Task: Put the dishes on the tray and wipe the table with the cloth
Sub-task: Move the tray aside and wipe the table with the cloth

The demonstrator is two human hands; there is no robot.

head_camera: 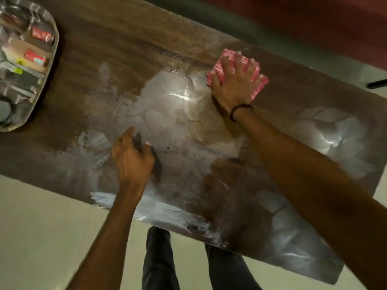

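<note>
A pink-and-white cloth [223, 57] lies flat on the dark wooden table [109, 65] near its far edge. My right hand [235, 84] presses down on the cloth with fingers spread, a black band around the wrist. Nearer to me, my left hand [132, 158] rests on the tabletop with its fingertips touching the surface and nothing in it. A shiny metal tray [51, 59] stands at the table's left end, holding blurred dishes and red packets [41, 35]. Wet streaks and glare cover the table's middle and near side.
The table's near edge runs diagonally above pale floor tiles [41, 227]. My legs in dark trousers [159, 258] stand below that edge. A dark red surface [314, 17] lies beyond the far edge of the table.
</note>
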